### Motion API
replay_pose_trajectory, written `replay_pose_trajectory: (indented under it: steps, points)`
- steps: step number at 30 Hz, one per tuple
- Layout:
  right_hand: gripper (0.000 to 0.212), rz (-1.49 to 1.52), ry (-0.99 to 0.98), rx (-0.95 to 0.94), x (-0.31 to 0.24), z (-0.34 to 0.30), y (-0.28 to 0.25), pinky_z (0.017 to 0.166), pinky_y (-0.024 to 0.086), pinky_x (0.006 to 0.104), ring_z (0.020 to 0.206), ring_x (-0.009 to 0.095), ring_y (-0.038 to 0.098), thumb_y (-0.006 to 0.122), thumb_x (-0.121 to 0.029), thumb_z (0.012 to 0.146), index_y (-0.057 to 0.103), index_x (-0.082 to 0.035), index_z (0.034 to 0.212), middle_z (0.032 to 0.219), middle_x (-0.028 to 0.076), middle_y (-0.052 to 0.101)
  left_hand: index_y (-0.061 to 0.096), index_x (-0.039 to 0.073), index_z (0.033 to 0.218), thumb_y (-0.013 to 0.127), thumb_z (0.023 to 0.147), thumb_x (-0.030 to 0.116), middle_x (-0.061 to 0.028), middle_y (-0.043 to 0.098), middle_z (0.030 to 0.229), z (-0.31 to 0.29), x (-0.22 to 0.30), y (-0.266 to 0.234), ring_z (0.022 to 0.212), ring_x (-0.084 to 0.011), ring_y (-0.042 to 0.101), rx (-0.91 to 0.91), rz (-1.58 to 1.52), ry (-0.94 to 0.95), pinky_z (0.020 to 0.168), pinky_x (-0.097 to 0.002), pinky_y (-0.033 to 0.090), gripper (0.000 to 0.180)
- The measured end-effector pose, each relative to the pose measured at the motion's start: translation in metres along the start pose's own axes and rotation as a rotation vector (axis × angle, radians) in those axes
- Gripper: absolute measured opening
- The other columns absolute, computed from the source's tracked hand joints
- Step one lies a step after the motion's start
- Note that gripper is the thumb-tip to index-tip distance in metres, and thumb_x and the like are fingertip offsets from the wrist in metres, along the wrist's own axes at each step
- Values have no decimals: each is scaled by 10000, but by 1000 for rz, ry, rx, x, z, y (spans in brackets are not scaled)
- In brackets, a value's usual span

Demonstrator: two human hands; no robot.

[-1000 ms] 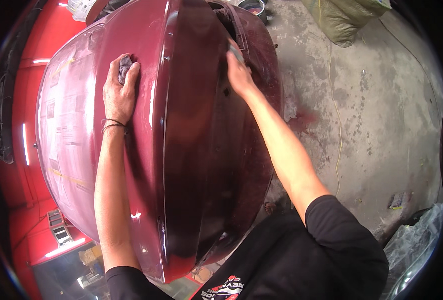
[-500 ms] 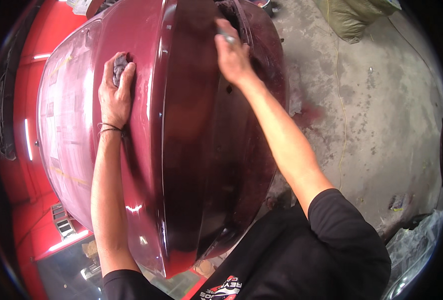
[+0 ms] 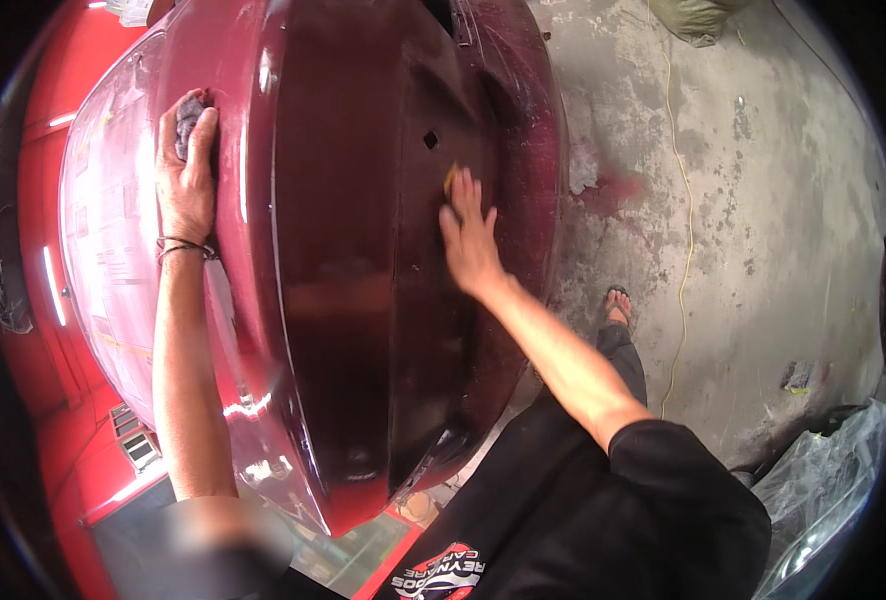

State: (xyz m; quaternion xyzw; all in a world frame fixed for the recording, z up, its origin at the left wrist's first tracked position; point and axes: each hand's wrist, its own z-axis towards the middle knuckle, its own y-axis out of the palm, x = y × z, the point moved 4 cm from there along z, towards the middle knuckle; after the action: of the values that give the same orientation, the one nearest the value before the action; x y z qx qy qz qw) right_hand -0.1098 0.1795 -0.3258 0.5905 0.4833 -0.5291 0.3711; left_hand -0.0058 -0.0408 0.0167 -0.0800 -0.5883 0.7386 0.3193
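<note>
In the head view, a dark red car body (image 3: 333,220) fills the middle, its panel dull and brownish. My left hand (image 3: 185,185) rests on the glossier upper part, fingers closed round a crumpled grey cloth (image 3: 192,125). Over the dull panel lies my right hand (image 3: 473,232), fairly flat with its fingers stretched forward. At its fingertips the edge of a small yellowish piece (image 3: 450,182) shows, mostly covered by the fingers; its kind cannot be made out. Just beyond that hand is a diamond-shaped hole (image 3: 430,140) in the panel.
Stained concrete floor (image 3: 723,250) spreads to the right, with a yellow cord (image 3: 685,240) along it. A green sack (image 3: 698,20) sits at the far right, and clear plastic sheeting (image 3: 823,500) at the near right. My sandaled foot (image 3: 618,305) stands beside the car.
My right hand has come nearer from the panel's far end and lies flatter. The left hand keeps the cloth and appears further left. The view has shifted, and my foot now shows.
</note>
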Motion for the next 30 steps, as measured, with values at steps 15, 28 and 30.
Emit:
replay_pose_trajectory:
  steps: [15,28,30]
  points:
    - [690,51,5,-30,20,-19,4,1272,18,708,1664,408,58,362,-384,1163,114,-83,1733,1810,164,87,679,38,1378,654,1074,346,-140,714,1318,2,-4,0,1245,-235,657,-18,3,-35,1102,-372,481,433]
    - [702,-66,-91,-92,5,-124,56,1267,33,721,1666,411,21,381,-342,1158,83,-79,1736,1814,158,60,670,133,1409,614,1067,444,-128,694,1378,10,-20,1,1288,-310,665,-29,95,-31,1098,-416,496,466]
    - [692,-93,-84,-6,6,-55,27,1270,50,723,1668,386,50,366,-383,1162,112,-88,1735,1813,147,84,672,151,1411,604,1081,394,-118,668,1408,13,-24,7,1310,-309,647,-48,88,27,1106,-414,493,415]
